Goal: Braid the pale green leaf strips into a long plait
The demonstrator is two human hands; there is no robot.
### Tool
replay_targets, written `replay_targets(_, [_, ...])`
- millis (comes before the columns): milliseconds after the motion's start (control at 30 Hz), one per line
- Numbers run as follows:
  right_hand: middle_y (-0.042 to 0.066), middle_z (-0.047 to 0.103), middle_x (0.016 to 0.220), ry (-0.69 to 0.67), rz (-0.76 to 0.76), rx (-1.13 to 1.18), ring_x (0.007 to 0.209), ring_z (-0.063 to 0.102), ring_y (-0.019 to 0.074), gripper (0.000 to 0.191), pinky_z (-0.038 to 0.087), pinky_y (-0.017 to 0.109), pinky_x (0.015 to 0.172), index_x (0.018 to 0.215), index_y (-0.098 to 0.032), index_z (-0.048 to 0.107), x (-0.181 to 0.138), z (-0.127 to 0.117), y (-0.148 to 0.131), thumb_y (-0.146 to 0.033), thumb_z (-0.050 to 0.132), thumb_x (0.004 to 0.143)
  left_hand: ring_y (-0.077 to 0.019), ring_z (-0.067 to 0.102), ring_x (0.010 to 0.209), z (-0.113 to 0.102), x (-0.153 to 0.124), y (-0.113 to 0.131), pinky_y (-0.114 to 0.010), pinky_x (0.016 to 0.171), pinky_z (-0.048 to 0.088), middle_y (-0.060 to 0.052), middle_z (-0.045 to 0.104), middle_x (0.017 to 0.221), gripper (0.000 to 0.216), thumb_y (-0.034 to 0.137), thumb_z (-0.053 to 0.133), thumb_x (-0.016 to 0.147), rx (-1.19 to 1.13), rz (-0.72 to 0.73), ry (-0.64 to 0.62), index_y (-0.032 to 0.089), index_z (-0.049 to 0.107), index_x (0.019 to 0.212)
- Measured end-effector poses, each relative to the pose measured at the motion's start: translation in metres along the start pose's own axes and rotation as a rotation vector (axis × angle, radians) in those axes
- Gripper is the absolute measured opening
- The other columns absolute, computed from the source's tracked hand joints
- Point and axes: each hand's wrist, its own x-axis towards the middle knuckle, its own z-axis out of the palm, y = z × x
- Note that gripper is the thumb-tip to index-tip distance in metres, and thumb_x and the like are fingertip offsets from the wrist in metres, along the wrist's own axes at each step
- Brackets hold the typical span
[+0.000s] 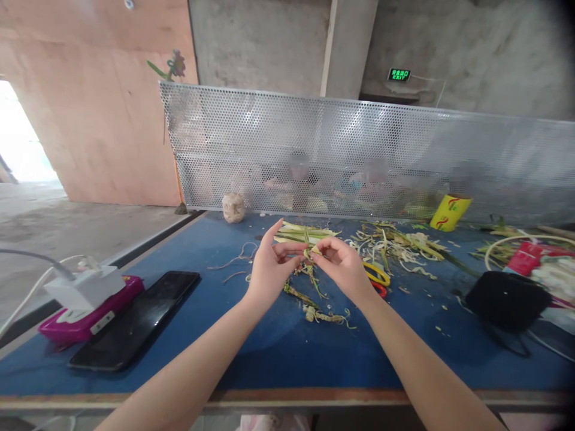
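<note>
I see the left hand [275, 263] and right hand [340, 263] pinching a strip [308, 254]. It looks light, bendy, easily torn; hold its middle softly.

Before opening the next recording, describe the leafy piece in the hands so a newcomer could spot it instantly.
Over the blue table, find the left hand and right hand near the picture's middle. The leafy piece is pale green, pinched between them. Unlike neighbouring scraps, it is held.
</note>
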Motion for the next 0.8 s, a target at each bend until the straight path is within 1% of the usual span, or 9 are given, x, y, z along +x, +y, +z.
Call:
replay_targets(133, [-0.001, 0.052, 0.068, -0.008, -0.01, 0.022, 0.064, 0.053, 0.0127, 0.011, 0.047, 0.028, 0.06, 0.075, -0.02, 0.051, 0.0, -0.0006, 0.0014, -0.025, 0.059, 0.069, -0.0151, 0.063, 0.074, 0.0009, -0.0005, -0.0006, -0.022, 0.058, 0.05, -0.006, 0.066, 0.081, 0.081, 0.007, 0.066, 0.061, -0.01, 0.002, -0.022, 0.015, 0.025, 0.131])
replay_targets(267, [-0.001, 0.048, 0.067, -0.014, -0.051, 0.037, 0.065, 0.051, 0.0119, 0.016, 0.047, 0.027, 0.062, 0.085, -0.02, 0.053, -0.0008, -0.0002, -0.0011, -0.025, 0.058, 0.071, -0.0135, 0.062, 0.069, 0.002, -0.0011, -0.0008, -0.022, 0.056, 0.049, -0.007, 0.066, 0.081, 0.08, 0.01, 0.066, 0.063, -0.018, -0.003, -0.009, 0.014, 0.024, 0.131])
replay_targets(367, [-0.001, 0.047, 0.069, -0.024, -0.078, 0.049, 0.066, 0.051, 0.0114, 0.015, 0.047, 0.027, 0.063, 0.085, -0.02, 0.052, -0.0014, -0.0003, -0.0042, -0.024, 0.057, 0.072, -0.0129, 0.061, 0.068, 0.0026, -0.0022, 0.0005, -0.021, 0.054, 0.049, -0.007, 0.066, 0.083, 0.079, 0.012, 0.065, 0.065, -0.013, 0.018, -0.031, 0.014, 0.024, 0.133])
replay_targets(567, [-0.001, 0.048, 0.07, -0.019, -0.088, 0.074, 0.066, 0.051, 0.0112, 0.014, 0.047, 0.026, 0.061, 0.084, -0.021, 0.051, -0.0013, -0.0019, -0.0055, -0.022, 0.057, 0.072, -0.0149, 0.061, 0.075, 0.0033, -0.0038, 0.0017, -0.021, 0.055, 0.051, -0.007, 0.066, 0.085, 0.081, 0.011, 0.066, 0.064, -0.001, 0.081, -0.078, 0.016, 0.024, 0.133])
replay_targets(700, [0.0, 0.052, 0.074, -0.026, -0.088, 0.109, 0.067, 0.052, 0.0116, 0.013, 0.047, 0.027, 0.061, 0.083, -0.022, 0.05, -0.0015, -0.0015, -0.005, -0.022, 0.058, 0.072, -0.0152, 0.06, 0.07, 0.0037, -0.0038, 0.0004, -0.022, 0.05, 0.052, -0.007, 0.065, 0.085, 0.076, 0.012, 0.063, 0.067, -0.004, 0.102, -0.086, 0.016, 0.023, 0.132])
replay_targets(800, [0.0, 0.053, 0.075, -0.031, -0.08, 0.156, 0.067, 0.052, 0.0114, 0.013, 0.048, 0.027, 0.061, 0.083, -0.022, 0.05, -0.0017, -0.0006, -0.0061, -0.022, 0.058, 0.072, -0.0162, 0.06, 0.075, 0.0036, -0.0047, 0.0007, -0.021, 0.047, 0.051, -0.007, 0.063, 0.086, 0.074, 0.013, 0.061, 0.068, 0.025, 0.141, -0.105, 0.018, 0.022, 0.132])
